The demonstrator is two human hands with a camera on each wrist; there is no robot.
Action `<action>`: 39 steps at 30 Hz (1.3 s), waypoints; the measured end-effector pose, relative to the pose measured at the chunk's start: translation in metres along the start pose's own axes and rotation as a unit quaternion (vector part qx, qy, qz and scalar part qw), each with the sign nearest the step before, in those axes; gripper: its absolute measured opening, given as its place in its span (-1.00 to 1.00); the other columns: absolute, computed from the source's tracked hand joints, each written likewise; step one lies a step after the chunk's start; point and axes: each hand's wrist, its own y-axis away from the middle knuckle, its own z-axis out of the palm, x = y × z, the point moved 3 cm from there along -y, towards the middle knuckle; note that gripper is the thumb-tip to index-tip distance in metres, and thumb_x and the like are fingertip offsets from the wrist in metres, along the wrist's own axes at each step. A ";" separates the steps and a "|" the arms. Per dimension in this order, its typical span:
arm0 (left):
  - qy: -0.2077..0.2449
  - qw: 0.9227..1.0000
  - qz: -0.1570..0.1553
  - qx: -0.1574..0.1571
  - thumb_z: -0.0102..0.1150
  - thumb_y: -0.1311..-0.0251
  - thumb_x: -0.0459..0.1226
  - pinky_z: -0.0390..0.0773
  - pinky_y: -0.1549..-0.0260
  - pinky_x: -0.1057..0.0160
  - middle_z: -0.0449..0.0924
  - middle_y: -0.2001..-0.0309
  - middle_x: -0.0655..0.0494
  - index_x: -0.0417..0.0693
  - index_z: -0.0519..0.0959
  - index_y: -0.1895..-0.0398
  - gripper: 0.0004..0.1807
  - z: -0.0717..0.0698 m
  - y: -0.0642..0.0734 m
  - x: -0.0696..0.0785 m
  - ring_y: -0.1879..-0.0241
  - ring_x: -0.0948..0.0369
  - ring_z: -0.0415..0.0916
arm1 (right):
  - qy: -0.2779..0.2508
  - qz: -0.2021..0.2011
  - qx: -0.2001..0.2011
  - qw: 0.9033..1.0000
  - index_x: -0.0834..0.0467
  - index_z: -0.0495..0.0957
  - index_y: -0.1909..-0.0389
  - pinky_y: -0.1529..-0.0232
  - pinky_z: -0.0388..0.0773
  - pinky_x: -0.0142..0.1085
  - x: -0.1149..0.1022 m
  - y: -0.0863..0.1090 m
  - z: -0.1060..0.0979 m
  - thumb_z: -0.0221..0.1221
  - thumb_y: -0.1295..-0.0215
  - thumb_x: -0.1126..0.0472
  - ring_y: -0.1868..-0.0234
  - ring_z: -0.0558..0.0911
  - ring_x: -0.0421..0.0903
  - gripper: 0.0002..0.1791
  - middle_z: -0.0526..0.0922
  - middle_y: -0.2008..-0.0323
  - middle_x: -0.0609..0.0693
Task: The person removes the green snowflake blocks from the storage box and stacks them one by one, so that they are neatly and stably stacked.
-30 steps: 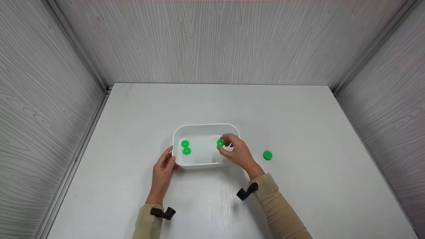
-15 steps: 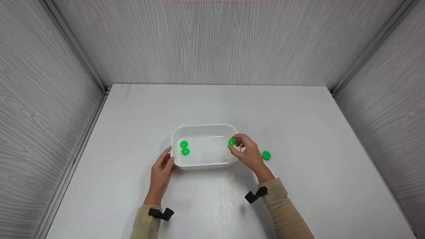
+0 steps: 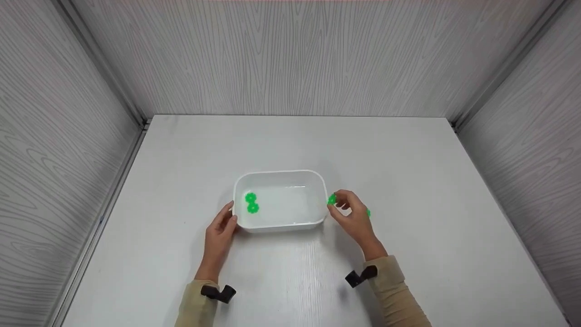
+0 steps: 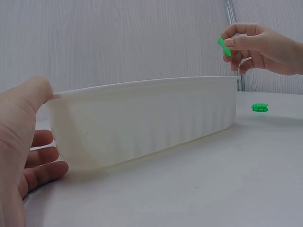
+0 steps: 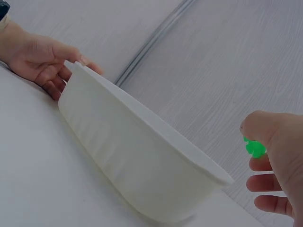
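Note:
A white plastic tub (image 3: 280,228) stands on the table with two green flower-shaped discs (image 3: 252,202) at the left of its floor. My left hand (image 3: 219,238) holds the tub's left end, its thumb at the rim and its other fingers low against the wall in the left wrist view. Just outside the right rim, my right hand (image 3: 356,222) pinches another green flower-shaped disc (image 3: 332,199) between thumb and index finger. That disc hangs above rim height in the left wrist view. Its remaining fingers are loosely curled.
Right of the tub, a small stack of green discs (image 4: 260,108) lies on the white table (image 3: 290,281). In the head view my right hand covers most of it. Grey wood-grain panels (image 3: 290,59) enclose the table at the back and both sides.
My right hand has carried the pinched disc rightward, from over the tub's inside to beyond its right rim. It now hides most of the stack on the table. The left hand stays put.

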 end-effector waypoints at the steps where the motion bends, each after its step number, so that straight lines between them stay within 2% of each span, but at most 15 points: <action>1: -0.001 1.000 -0.001 0.000 0.11 -0.24 -0.04 0.50 0.12 0.35 0.49 -0.06 -0.09 0.17 0.39 -0.26 -0.50 0.000 0.000 0.000 -0.02 0.07 0.43 | 0.002 -0.002 0.001 1.000 0.22 0.50 0.08 0.36 0.51 -0.09 0.002 0.002 -0.002 0.29 -0.13 0.27 0.33 0.55 -0.06 -0.67 0.59 0.27 -0.06; 6: -0.002 1.000 -0.005 -0.001 0.11 -0.22 0.01 0.49 0.09 0.34 0.48 -0.09 -0.02 0.22 0.39 -0.26 -0.48 0.000 0.000 -0.004 -0.03 0.10 0.42 | 0.015 0.005 0.011 1.000 0.21 0.50 0.09 0.38 0.50 -0.05 0.013 0.011 -0.017 0.28 -0.12 0.28 0.33 0.54 -0.06 -0.68 0.58 0.27 -0.07; 16: -0.008 1.000 -0.002 0.005 0.10 -0.24 -0.02 0.51 0.13 0.34 0.50 -0.04 -0.01 0.22 0.40 -0.25 -0.51 -0.002 0.001 -0.005 0.02 0.12 0.44 | 0.049 0.074 0.023 0.996 0.21 0.50 0.09 0.32 0.49 -0.06 0.037 0.025 -0.049 0.27 -0.13 0.27 0.30 0.54 -0.05 -0.68 0.58 0.27 -0.03; 21: -0.009 1.000 -0.003 0.004 0.11 -0.25 -0.05 0.52 0.15 0.33 0.50 -0.04 -0.03 0.21 0.39 -0.26 -0.51 -0.002 0.000 -0.005 0.03 0.11 0.44 | 0.083 0.105 0.017 0.991 0.22 0.49 0.05 0.27 0.46 -0.12 0.046 0.031 -0.059 0.28 -0.13 0.23 0.26 0.51 -0.04 -0.64 0.56 0.23 0.01; 29: -0.005 1.000 0.004 0.001 0.11 -0.25 -0.06 0.51 0.12 0.31 0.49 -0.06 -0.02 0.19 0.39 -0.26 -0.51 -0.001 0.001 -0.004 0.00 0.11 0.43 | 0.136 0.160 -0.008 0.978 0.20 0.47 -0.01 0.22 0.41 -0.16 0.058 0.035 -0.063 0.23 -0.19 0.16 0.19 0.48 0.00 -0.62 0.51 0.15 0.05; 36: -0.007 1.000 0.004 0.002 0.10 -0.25 -0.04 0.50 0.11 0.31 0.48 -0.07 -0.02 0.24 0.39 -0.26 -0.52 0.000 0.000 -0.003 0.02 0.12 0.42 | 0.196 0.145 -0.021 0.970 0.17 0.52 0.00 0.31 0.46 -0.10 0.063 0.037 -0.061 0.21 -0.19 0.18 0.17 0.48 0.01 -0.65 0.51 0.14 0.07; 39: -0.013 1.000 0.002 0.003 0.10 -0.26 -0.04 0.50 0.11 0.35 0.48 -0.07 -0.02 0.22 0.38 -0.26 -0.52 0.001 0.000 -0.004 0.01 0.12 0.42 | 0.220 0.140 -0.030 0.965 0.18 0.53 0.00 0.25 0.48 -0.06 0.064 0.038 -0.060 0.22 -0.18 0.20 0.14 0.49 0.03 -0.65 0.53 0.14 0.10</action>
